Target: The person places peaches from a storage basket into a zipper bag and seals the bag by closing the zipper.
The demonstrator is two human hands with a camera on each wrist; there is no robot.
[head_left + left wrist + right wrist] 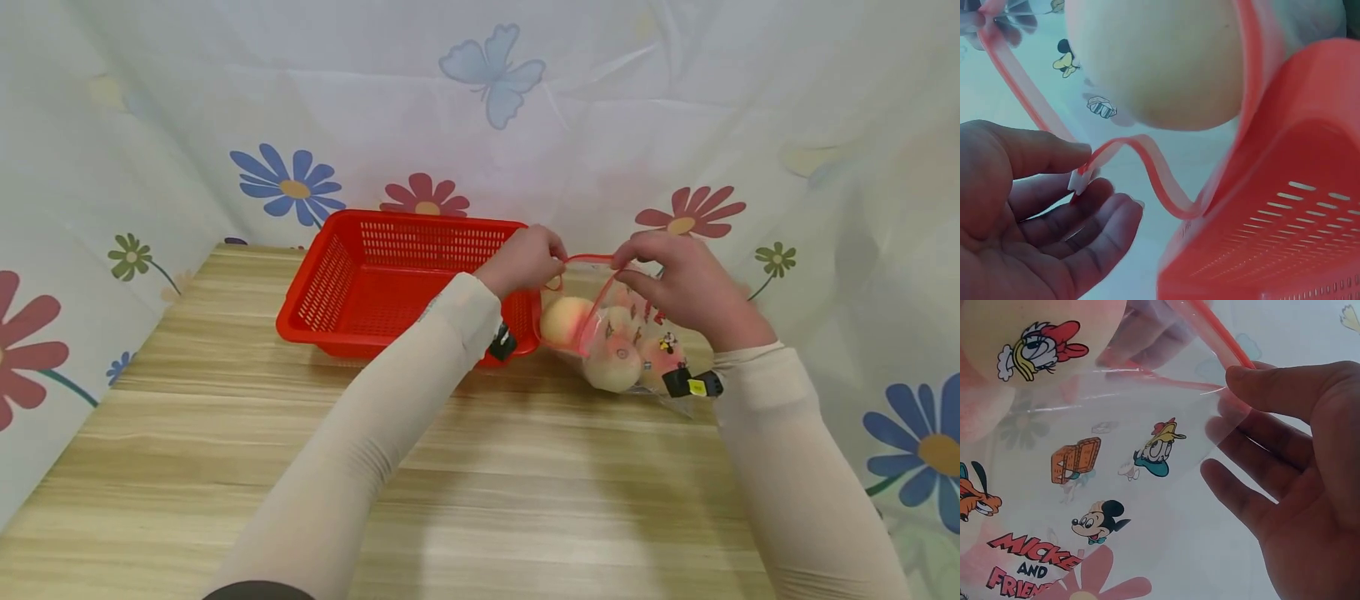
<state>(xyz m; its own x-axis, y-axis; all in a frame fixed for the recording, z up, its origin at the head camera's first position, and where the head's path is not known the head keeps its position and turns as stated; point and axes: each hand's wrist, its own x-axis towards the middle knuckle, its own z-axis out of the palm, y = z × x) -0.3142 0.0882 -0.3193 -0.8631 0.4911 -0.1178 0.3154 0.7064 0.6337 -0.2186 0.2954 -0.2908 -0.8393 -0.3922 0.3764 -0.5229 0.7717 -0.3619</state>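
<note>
A clear zip bag (656,317) with red seal strips and cartoon prints lies on the table at the right, several peaches (613,367) inside it. My left hand (521,260) pinches the red strip at one end of the bag's mouth. In the left wrist view a small white slider (1077,181) shows between thumb and fingers, and the strip curves toward the basket. My right hand (686,283) pinches the opposite end of the mouth between thumb and forefinger, its other fingers loose behind the clear film. The mouth gapes between both hands.
Left of the bag stands a red plastic basket (303,336) with slotted walls, its right side close against the bag. A wood-grain table (225,433) carries both. A white flowered curtain (585,150) hangs behind and at the sides.
</note>
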